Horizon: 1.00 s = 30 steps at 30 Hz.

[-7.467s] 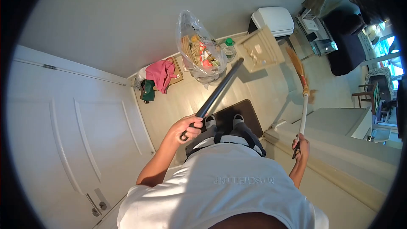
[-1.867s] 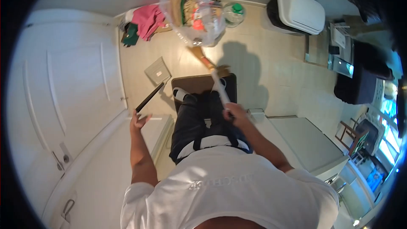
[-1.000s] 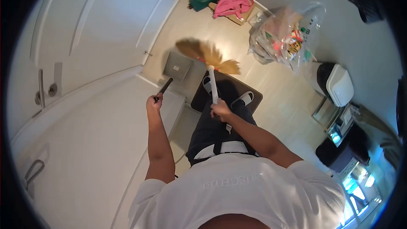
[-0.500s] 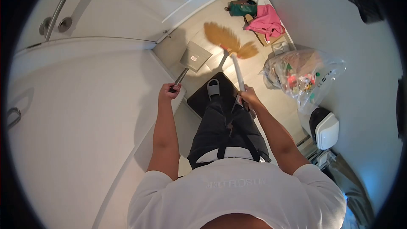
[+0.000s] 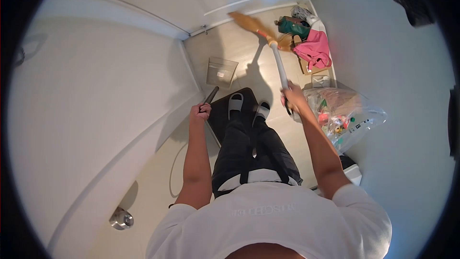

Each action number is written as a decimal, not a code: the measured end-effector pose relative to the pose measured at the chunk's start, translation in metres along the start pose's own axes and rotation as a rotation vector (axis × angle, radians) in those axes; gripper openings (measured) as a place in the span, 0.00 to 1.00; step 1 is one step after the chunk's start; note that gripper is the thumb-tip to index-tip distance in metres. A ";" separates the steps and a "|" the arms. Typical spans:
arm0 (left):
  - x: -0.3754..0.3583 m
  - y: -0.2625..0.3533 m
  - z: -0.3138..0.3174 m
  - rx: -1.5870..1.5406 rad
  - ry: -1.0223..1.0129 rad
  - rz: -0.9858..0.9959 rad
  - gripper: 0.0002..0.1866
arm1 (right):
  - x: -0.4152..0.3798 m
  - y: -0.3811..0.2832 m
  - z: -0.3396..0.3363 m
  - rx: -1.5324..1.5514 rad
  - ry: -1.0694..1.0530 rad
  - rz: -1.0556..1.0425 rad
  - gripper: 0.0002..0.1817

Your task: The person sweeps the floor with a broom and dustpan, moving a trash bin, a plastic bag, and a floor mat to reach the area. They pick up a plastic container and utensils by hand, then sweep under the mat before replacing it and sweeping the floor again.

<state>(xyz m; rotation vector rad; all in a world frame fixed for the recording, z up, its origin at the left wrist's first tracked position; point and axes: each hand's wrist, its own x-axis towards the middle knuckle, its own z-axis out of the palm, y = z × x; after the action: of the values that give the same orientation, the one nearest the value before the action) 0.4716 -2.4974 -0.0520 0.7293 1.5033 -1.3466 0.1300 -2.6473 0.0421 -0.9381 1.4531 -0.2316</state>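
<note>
My left hand (image 5: 201,111) is wrapped round the dark handle of a long-handled dustpan (image 5: 222,74). Its grey pan lies over the pale floor, beyond the black mat. Fingers of my right hand (image 5: 294,99) close around the grey stick of a broom (image 5: 278,65). The broom's straw-coloured bristles fan out in two tufts near the far door, slightly blurred. One tuft points left toward the door's foot; the other overlaps the box with the pink cloth in this view.
Against the right wall sit a pink cloth (image 5: 314,50) on a cardboard box, a green bag (image 5: 293,27) and a clear plastic bag (image 5: 366,120) of mixed items. My slippered feet are at the black mat (image 5: 223,110). A metal doorstop-like cylinder (image 5: 121,218) stands lower left.
My right hand and the broom have moved up and right, lifting the bristles toward the far door. The dustpan has turned more upright in view. My view has shifted, and both feet now show.
</note>
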 end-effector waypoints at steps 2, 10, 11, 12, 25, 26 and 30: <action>0.000 -0.008 -0.016 -0.108 -0.042 -0.012 0.04 | 0.049 -0.010 0.031 0.078 0.021 0.061 0.09; -0.013 -0.037 -0.059 -0.341 -0.132 0.043 0.04 | 0.001 0.006 0.050 0.136 -0.236 0.186 0.27; -0.017 -0.040 -0.061 -0.407 -0.141 0.093 0.03 | -0.006 0.000 0.048 0.172 -0.276 0.222 0.34; -0.022 -0.043 -0.062 -0.471 -0.148 0.144 0.01 | -0.013 -0.009 0.053 0.165 -0.287 0.217 0.34; -0.008 -0.032 -0.044 -0.631 -0.040 0.241 0.09 | 0.056 0.013 0.076 -1.099 -0.342 -0.417 0.13; -0.003 -0.027 -0.046 -0.615 -0.024 0.254 0.09 | 0.068 0.042 0.057 -1.132 -0.277 -0.668 0.14; -0.001 -0.014 -0.066 -0.675 -0.019 -0.018 0.07 | -0.029 -0.042 -0.018 -0.603 -0.379 0.022 0.22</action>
<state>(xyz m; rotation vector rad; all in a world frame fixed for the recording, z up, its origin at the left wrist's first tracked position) 0.4423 -2.4367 -0.0498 0.2676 1.8020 -0.7651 0.1259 -2.6620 0.0942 -1.3622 1.1892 0.4092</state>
